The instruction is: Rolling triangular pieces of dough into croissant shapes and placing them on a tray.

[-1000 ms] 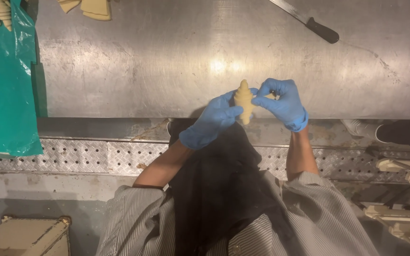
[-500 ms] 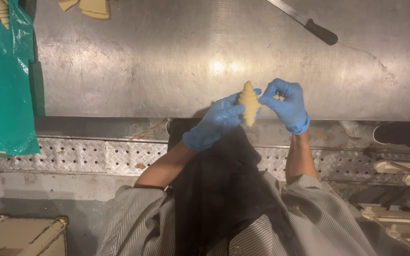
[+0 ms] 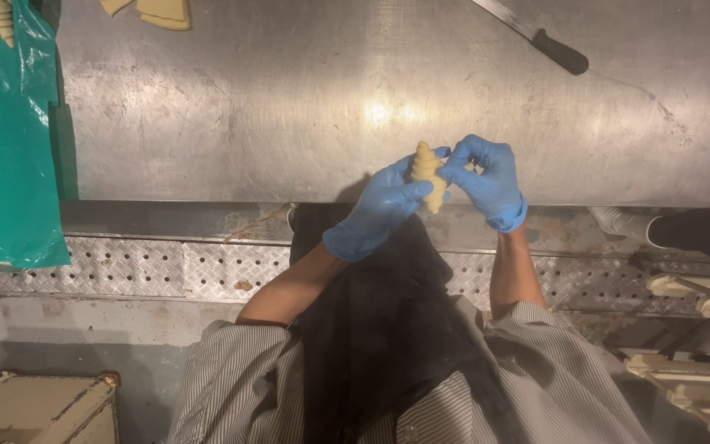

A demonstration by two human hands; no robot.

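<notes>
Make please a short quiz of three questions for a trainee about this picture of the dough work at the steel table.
1. True or false: both hands wear blue gloves.
2. What lies at the far right of the steel table? A) knife B) spoon C) rolling pin
3. What do the left hand and right hand hold between them?

Key:
1. True.
2. A, the knife with a black handle.
3. A rolled dough piece, pale yellow, held upright above the table edge.

A: Overhead light throws a bright glare patch on the steel table (image 3: 289, 107), centre of the frame.

B: Lower half is dim; the dark apron (image 3: 380, 345) loses detail. Slight softness throughout, corners darker, right edge murky.
</notes>
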